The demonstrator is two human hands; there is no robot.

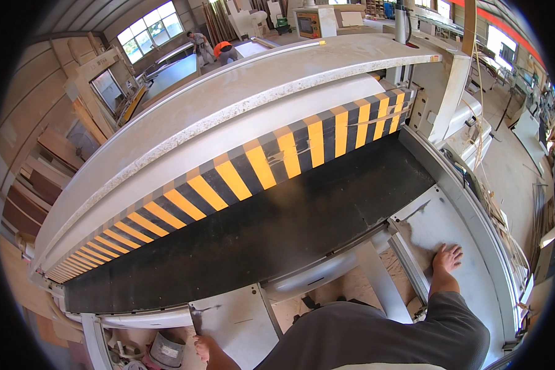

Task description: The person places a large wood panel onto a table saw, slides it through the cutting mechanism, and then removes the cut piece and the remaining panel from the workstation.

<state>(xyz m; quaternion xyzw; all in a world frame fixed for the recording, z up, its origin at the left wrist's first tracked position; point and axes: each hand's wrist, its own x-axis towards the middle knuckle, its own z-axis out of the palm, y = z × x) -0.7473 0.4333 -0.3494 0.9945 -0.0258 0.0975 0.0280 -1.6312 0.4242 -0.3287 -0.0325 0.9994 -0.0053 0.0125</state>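
My right hand [448,259] lies flat, fingers spread, on a light grey metal plate [441,216] at the right. Lower left, my left hand [203,347] is curled at the left edge of another grey metal plate [240,320]; its fingers show only in part. Both plates adjoin the near side of a long black bed [259,222] on a large machine. Behind the bed runs a barrier with yellow and black stripes [256,161], with worn patches and tape toward its right end. Above it spans a dusty, pale machine cover [228,92].
Between the plates is a gap with a metal bar [382,280] and a rounded rail [314,277]. A grey bucket-like container [166,350] stands below, left of my left hand. Two people [222,50] work at the far left. Boards [61,151] lean at the left.
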